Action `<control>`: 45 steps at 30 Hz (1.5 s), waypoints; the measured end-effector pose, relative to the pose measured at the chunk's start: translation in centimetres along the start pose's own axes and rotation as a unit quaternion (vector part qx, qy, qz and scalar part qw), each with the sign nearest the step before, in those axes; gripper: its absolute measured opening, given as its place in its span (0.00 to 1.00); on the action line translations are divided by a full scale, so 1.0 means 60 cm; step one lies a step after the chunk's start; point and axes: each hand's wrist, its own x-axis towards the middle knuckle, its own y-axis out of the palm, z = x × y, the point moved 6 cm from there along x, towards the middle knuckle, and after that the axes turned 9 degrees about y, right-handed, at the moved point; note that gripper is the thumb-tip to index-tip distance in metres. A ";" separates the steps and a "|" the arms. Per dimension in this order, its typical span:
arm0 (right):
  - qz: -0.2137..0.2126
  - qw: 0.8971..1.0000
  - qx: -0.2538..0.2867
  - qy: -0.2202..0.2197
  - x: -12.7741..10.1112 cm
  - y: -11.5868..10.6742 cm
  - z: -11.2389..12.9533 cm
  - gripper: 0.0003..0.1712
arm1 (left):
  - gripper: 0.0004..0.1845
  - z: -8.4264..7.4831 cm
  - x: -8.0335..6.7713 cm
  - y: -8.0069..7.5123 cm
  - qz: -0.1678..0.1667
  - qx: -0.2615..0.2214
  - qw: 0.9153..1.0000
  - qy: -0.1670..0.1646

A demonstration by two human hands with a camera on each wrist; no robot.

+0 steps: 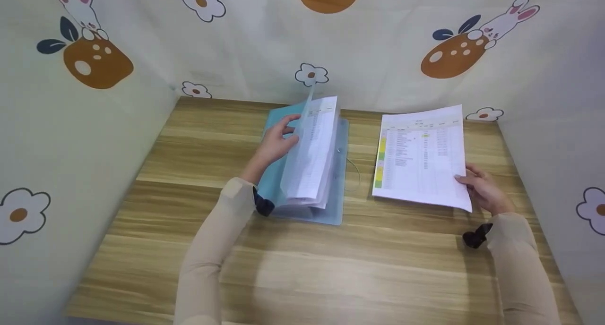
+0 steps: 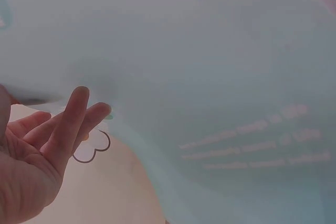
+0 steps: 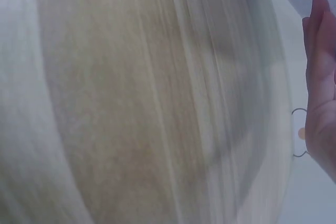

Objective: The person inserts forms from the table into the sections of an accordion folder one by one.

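A light blue folder [image 1: 342,174] lies opened on the table, its translucent leaves and white pages [image 1: 316,150] standing partly raised. On the left side of those leaves, my left hand [image 1: 276,143] touches them with fingertips and thumb. The left wrist view shows that hand's fingers [image 2: 73,119] extended beside a large blue translucent leaf [image 2: 220,61]. To the right, my right hand [image 1: 487,190] pinches the right edge of a printed paper sheet [image 1: 420,159], thumb on top. Yellow and green blocks run down the sheet's left side. Only part of the right hand [image 3: 323,87] shows in its wrist view.
A wood-grain table [image 1: 302,268] carries everything. White cloth walls [image 1: 255,41] with rabbit and flower prints rise behind it and on both sides. A thin cord loop [image 1: 358,174] extends from the folder's right edge. Each wrist wears a black device [image 1: 477,236].
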 end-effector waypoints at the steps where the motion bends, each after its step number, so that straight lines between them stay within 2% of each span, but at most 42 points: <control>1: 0.004 1.000 0.006 0.000 0.000 0.002 -0.001 0.19 | 0.25 0.000 0.000 0.000 0.000 0.000 1.000 -0.001; 9: 0.052 0.994 0.094 0.004 0.001 0.019 -0.009 0.20 | 0.26 -0.001 0.001 -0.001 -0.006 0.000 1.000 0.006; 13: 0.067 0.991 0.116 -0.001 0.003 0.028 -0.010 0.21 | 0.25 0.000 0.001 -0.001 -0.004 0.001 1.000 0.001; 24: 0.111 0.986 0.126 -0.020 0.012 0.060 -0.018 0.22 | 0.26 0.000 0.001 -0.001 -0.003 0.003 1.000 -0.004; 36: 0.103 0.989 0.103 -0.027 0.029 0.084 -0.030 0.23 | 0.26 -0.005 0.002 -0.002 -0.009 0.006 1.000 0.011; 45: 0.090 0.990 0.099 -0.040 0.037 0.099 -0.040 0.24 | 0.26 -0.005 0.001 -0.002 -0.008 0.008 1.000 0.003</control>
